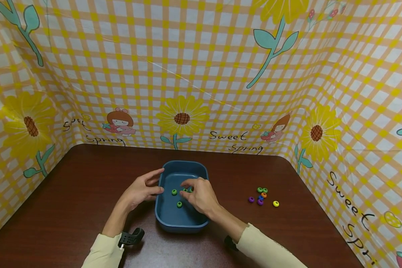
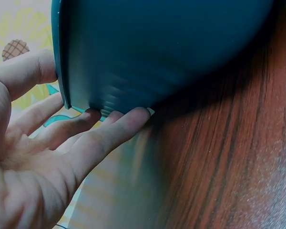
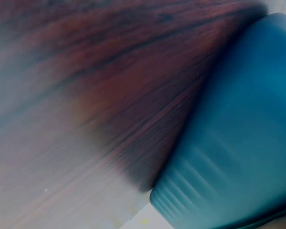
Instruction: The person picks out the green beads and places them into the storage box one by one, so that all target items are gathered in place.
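Observation:
A blue rectangular bin (image 1: 181, 219) sits on the table with several green beads (image 1: 179, 204) on its floor. My left hand (image 1: 139, 191) is at its left side, fingers spread, with fingertips touching the rim and outer wall (image 2: 148, 52); the left wrist view shows the thumb at the rim. Inside the bin is my right hand (image 1: 201, 195), its thumb and index tips apart. Green beads show in the gap between them, and no bead is plainly pinched. The right wrist view mostly shows the bin's outer wall (image 3: 229, 157); that hand's fingers are hidden there.
To the right of the bin, a loose group of beads lies on the dark wooden table (image 1: 234, 175): green beads (image 1: 259, 190), an orange bead (image 1: 264, 195), a blue one, purple beads (image 1: 251, 200) and a yellow bead (image 1: 276, 204). Checked cloth (image 1: 201, 74) walls the table's back and sides.

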Demonstrator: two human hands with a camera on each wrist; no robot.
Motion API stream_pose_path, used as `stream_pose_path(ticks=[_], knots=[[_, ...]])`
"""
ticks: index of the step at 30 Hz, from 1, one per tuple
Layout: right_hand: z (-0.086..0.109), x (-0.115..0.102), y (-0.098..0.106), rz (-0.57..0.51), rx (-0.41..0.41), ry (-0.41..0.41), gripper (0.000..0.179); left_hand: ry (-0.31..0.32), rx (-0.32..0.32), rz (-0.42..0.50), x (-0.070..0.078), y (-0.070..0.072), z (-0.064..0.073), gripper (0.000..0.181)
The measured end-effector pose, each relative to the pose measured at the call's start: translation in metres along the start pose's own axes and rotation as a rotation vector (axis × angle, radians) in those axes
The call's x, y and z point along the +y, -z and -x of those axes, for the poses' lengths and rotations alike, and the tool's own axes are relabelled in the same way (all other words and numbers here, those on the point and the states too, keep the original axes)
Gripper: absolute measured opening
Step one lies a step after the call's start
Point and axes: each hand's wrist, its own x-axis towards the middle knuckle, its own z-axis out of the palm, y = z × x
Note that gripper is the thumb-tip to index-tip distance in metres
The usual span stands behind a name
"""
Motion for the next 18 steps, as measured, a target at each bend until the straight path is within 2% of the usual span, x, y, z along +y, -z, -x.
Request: stream_pose_path(ticks=[10,18], knots=[[-0.0005,-0.0002,0.0007,-0.024,0.009,-0.007,0.02,0.001,0.006,0.006,-0.0014,0.0002,-0.0004,0.071],[-0.0021,0.0011,0.0029,-0.097,0.038,-0.048,0.022,0.0,-0.007,0.018,-0.0008,-0.0003,-0.0006,0.072]])
